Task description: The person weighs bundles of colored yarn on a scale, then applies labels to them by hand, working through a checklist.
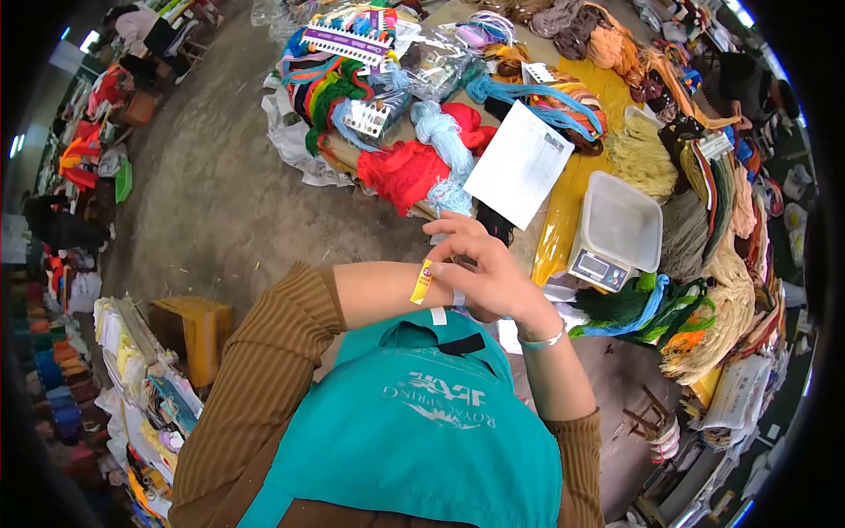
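My right hand (493, 275), with a bracelet at its wrist, is raised in front of my apron. Between its thumb and fingers it pinches a small, narrow yellow packet (423, 282) with red print; the lettering is too small to read. My left forearm (387, 289) reaches across from the left, its sleeve pushed up, and passes behind the packet. Most of my left hand is hidden behind the right one, so its fingers cannot be made out. Just beyond the hands lie red yarn (400, 174) and a light blue skein (444, 145).
A work table holds a white sheet of paper (519, 167), a digital scale (602, 268) with a clear plastic tub (623, 220), and many yarn skeins (647, 154). A yellow-brown box (192, 339) stands at left. A wooden stool (650, 412) is at lower right. Other people are in the background.
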### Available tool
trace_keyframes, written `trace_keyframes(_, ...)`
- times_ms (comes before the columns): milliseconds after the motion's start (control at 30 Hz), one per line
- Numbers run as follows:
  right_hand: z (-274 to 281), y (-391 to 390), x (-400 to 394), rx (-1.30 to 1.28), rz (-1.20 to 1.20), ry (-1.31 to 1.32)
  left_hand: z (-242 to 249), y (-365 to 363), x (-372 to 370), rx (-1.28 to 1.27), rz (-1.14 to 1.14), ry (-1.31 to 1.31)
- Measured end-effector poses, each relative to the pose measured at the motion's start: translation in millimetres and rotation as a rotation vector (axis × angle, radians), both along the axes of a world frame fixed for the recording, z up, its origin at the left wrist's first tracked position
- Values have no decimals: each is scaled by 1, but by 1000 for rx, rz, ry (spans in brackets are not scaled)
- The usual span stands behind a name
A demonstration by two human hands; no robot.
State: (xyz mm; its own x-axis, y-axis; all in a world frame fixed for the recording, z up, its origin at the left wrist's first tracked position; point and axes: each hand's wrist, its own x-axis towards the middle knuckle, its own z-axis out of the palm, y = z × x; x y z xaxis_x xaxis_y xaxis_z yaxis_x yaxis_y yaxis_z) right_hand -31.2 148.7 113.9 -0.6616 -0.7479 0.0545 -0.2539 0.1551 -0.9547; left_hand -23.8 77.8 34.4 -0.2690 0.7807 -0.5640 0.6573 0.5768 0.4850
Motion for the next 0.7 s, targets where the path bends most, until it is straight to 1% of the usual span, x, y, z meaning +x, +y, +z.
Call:
trace_keyframes(67, 5, 6, -1, 9, 18, 11, 6, 5, 0, -42, -19, 14)
trace_keyframes(133, 13, 18, -4, -161, -178, -288, 12, 9, 2, -84, -38, 30)
trace_keyframes(167, 8, 30, -10, -146, -284, -263, 18, 12, 2, -97, -39, 32)
trace_keyframes(233, -3, 55, -21, -61, -374, -120, 31, 14, 3, -118, -23, 39)
trace_keyframes(267, -10, 61, -22, -15, -344, -127, 34, 14, 5, -106, -3, 46)
trace_keyframes(300, -17, 63, -19, -15, -291, -246, 28, 16, 8, -107, -10, 38)
trace_keyframes(333, -22, 65, -16, -15, -236, -363, 16, 19, 10, -72, -79, 105)
trace_keyframes(367, -26, 65, -11, -15, -186, -279, -2, 21, 14, -38, -145, 174)
trace_keyframes(400, -27, 64, -9, -17, -188, -282, -11, 23, 16, -18, -184, 229)
trace_keyframes(433, -28, 62, -7, -33, -128, -310, -21, 23, 17, -3, -185, 238)
trace_keyframes(467, -29, 59, -6, -51, -67, -338, -24, 23, 16, 12, -182, 247)
trace_keyframes(633, -32, 51, -5, -106, -39, -368, -35, 23, 16, 79, -161, 234)
trace_keyframes(700, -29, 49, -5, -127, -12, -432, -36, 23, 15, 101, -148, 217)
